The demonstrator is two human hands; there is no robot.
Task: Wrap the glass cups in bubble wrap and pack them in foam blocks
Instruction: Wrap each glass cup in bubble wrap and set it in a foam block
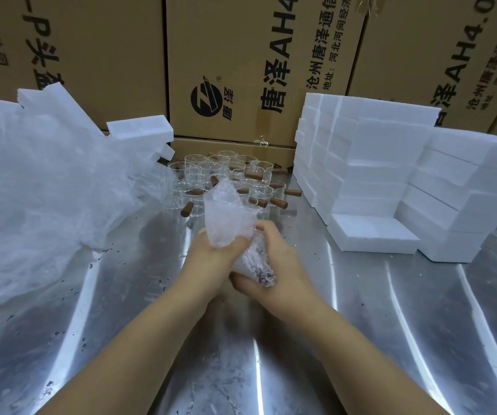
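Both hands grip one bundle. The left hand [211, 259] curls round the crumpled clear bubble-wrap sheet [229, 217] at mid-height. The right hand [274, 265] cups its lower end, where a dark shape shows through, probably a handle of the cup inside. The bundle is held above the shiny steel worktop [361, 310], likely to twist the loose film tight. Unwrapped clear glass cups with brown stub handles [226, 175] cluster just behind. At right stand stacked white rigid foam blocks [376, 163]; at left lies a soft wrap heap [46, 190].

Bright overhead glare streaks table [361, 324]; edges warped.
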